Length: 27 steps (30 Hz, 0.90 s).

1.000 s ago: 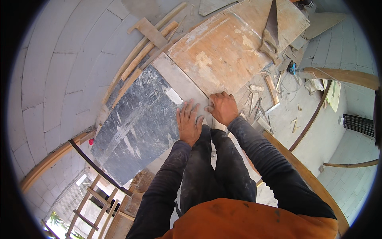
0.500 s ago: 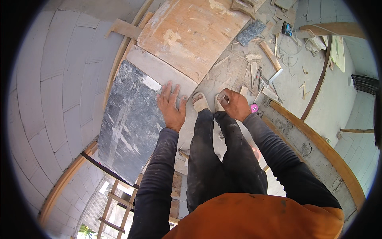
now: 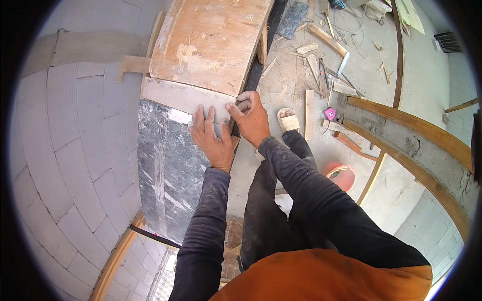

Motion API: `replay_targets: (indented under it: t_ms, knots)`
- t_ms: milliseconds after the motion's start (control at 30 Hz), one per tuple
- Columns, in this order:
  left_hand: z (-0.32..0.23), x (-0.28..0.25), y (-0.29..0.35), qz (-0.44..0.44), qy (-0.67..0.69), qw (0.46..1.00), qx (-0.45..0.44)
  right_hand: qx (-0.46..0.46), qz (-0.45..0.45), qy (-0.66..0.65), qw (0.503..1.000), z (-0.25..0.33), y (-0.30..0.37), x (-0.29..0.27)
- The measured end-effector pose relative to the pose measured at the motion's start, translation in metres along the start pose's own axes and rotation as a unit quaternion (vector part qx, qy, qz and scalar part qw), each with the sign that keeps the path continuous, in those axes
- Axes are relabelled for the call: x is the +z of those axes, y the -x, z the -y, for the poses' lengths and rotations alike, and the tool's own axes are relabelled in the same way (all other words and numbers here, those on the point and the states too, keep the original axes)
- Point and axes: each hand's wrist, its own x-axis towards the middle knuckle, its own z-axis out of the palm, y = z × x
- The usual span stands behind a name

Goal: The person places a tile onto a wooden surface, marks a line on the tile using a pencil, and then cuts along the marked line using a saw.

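My left hand (image 3: 213, 143) lies with its fingers spread over the lower edge of a pale grey strip of board (image 3: 188, 97) and onto a dark, white-smeared panel (image 3: 170, 160). My right hand (image 3: 252, 119) is closed, thumb and fingertips together at the strip's right end, close beside the left thumb. Whatever is in that pinch is hidden or too small to name. Above the strip, a worn plywood sheet (image 3: 208, 42) butts against it. A dark beam (image 3: 266, 47) runs under the plywood's right edge.
A grey block wall (image 3: 75, 125) stands at left, with a wooden piece (image 3: 133, 65) jutting beside the plywood. On the littered floor at right lie wood offcuts (image 3: 329, 40), a metal square (image 3: 343, 64), a pink tape measure (image 3: 330, 114) and a reddish bucket (image 3: 341, 175). A timber-edged concrete ledge (image 3: 411, 140) curves beyond.
My right hand has moved left and up, from above my foot to the strip's right end. The left hand stays on the boards. My body and view have shifted, and my feet have moved.
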Motion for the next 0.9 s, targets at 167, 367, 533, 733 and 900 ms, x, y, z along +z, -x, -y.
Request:
replay_targets:
  t_ms: [167, 367, 533, 733, 900]
  knots:
    - [0.002, -0.003, 0.001, 0.015, -0.024, 1.0, 0.009, -0.001, -0.007, -0.011, 1.0, 0.0, -0.001, 0.006]
    - [0.001, 0.008, 0.003, 0.066, -0.066, 0.992, 0.08, -0.02, -0.018, 0.009, 1.0, -0.003, -0.002, 0.0]
    - [0.012, 0.011, 0.007, 0.065, -0.086, 0.991, 0.081, -0.019, 0.019, -0.011, 1.0, -0.015, -0.009, 0.001]
    - [0.008, 0.015, 0.008, 0.057, -0.116, 0.988, 0.081, -0.004, 0.085, -0.027, 0.996, -0.083, 0.017, -0.059]
    - [0.004, 0.01, 0.01, 0.038, -0.122, 0.989, 0.081, 0.147, 0.088, 0.129, 0.977, -0.298, 0.073, -0.182]
